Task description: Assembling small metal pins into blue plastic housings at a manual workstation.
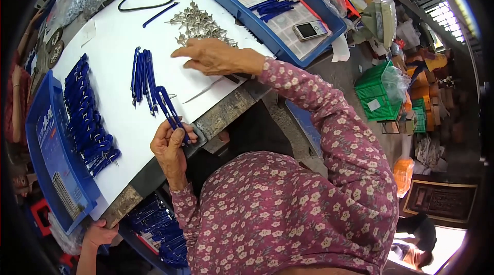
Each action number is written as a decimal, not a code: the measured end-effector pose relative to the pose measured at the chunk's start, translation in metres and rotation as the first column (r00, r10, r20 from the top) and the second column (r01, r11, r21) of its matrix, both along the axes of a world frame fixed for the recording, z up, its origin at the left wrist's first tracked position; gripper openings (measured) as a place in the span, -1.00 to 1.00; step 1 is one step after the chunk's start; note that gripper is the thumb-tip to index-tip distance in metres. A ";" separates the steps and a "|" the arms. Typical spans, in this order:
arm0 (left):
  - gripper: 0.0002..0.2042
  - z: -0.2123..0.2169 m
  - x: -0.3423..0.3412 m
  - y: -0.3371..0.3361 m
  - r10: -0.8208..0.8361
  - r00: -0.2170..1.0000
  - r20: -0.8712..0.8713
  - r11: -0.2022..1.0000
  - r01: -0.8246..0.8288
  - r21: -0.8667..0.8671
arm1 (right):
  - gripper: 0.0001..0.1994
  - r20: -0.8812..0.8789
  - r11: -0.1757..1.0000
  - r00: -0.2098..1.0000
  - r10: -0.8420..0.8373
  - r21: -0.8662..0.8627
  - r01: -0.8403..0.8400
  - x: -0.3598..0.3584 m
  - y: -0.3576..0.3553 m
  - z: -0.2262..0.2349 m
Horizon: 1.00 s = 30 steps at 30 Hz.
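Near the front edge of the white-covered table [116,172], my left hand [172,144] is closed around the lower end of a blue looped strip [164,101]. Its rounded end points away from me. My right hand [211,56] hovers beside a pile of small silvery metal pins [198,22], fingers spread, with nothing visible in them. Just beyond the held loop lies a small bunch of blue strips [141,77], some with metal bits at their ends. A pointed metal tool [203,91] with a dark handle rests below my right hand.
A long stack of blue looped pieces [85,110] lies beside a blue tray [38,136] at left. Back right, another blue tray [280,51] holds blue strips and a mobile phone [310,30]. A black cord [146,8] lies behind. Another person's hand [100,234] is at the lower left.
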<state>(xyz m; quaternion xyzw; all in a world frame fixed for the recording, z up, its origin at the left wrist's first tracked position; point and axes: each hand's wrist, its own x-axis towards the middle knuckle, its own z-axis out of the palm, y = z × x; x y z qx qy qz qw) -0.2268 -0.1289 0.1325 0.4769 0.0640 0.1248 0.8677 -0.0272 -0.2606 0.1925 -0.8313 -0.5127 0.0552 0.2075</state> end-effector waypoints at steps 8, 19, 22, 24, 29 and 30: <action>-0.78 0.007 -0.002 0.004 -0.055 0.996 -0.075 0.998 0.052 -0.031 | -0.54 0.064 0.987 0.998 -0.018 0.159 0.008 -0.035 -0.016 0.022; -0.77 0.026 -0.034 0.042 -0.209 0.971 -0.117 0.969 0.221 0.109 | -0.53 0.467 0.879 0.749 0.470 -0.167 -0.447 -0.079 0.042 0.039; -0.78 0.026 -0.040 0.057 -0.211 0.963 -0.169 0.960 0.237 0.150 | -0.49 0.469 0.855 0.715 0.518 -0.276 -0.439 -0.087 0.047 0.049; -0.79 0.028 -0.041 0.062 -0.176 0.969 -0.170 0.966 0.204 0.160 | -0.50 0.453 0.839 0.707 0.543 -0.327 -0.435 -0.091 0.052 0.060; -0.77 0.028 -0.044 0.070 -0.174 0.973 -0.154 0.973 0.194 0.125 | -0.52 0.421 0.847 0.736 0.530 -0.299 -0.439 -0.089 0.061 0.055; -0.77 0.028 -0.044 0.072 -0.178 0.973 -0.146 0.977 0.192 0.089 | -0.53 0.365 0.862 0.782 0.506 -0.258 -0.437 -0.088 0.063 0.053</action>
